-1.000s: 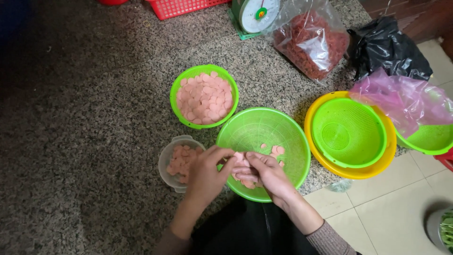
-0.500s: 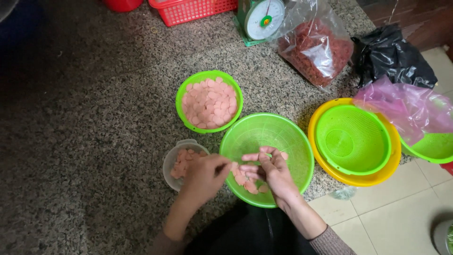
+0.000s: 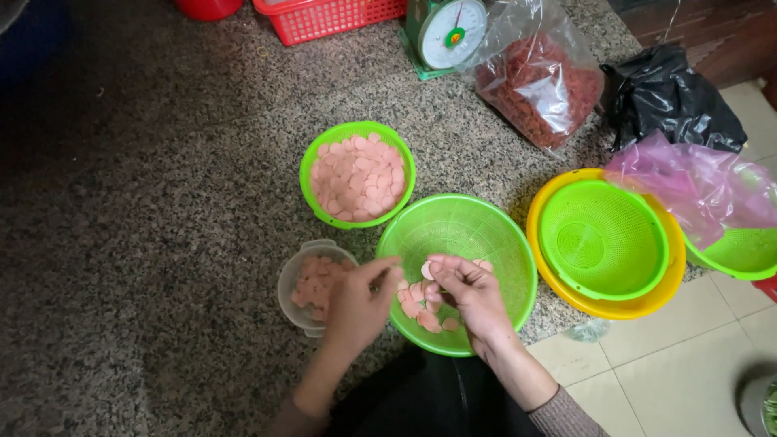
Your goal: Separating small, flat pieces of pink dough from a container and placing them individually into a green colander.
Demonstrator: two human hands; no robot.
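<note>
We hold a pale pink slice [image 3: 426,270] pinched in the fingertips of our right hand [image 3: 469,295], just above the big green colander [image 3: 494,235] at lower centre of the frame. Our left hand [image 3: 360,306] is curled narrow beside it, thumb and finger near the same slice; we cannot tell whether it grips anything.

Only a small heap of slices [image 3: 421,311] lies in the colander's near side. By our judgement most of the sorting is done: the small green basket [image 3: 312,174] above is heaped full, and the clear tub [image 3: 288,283] at lower left is partly filled.

To the right, the yellow bowl [image 3: 546,259] nearly touches the colander. The speckled stone counter [image 3: 146,202] lies open to the left; its edge runs just below the colander.
</note>
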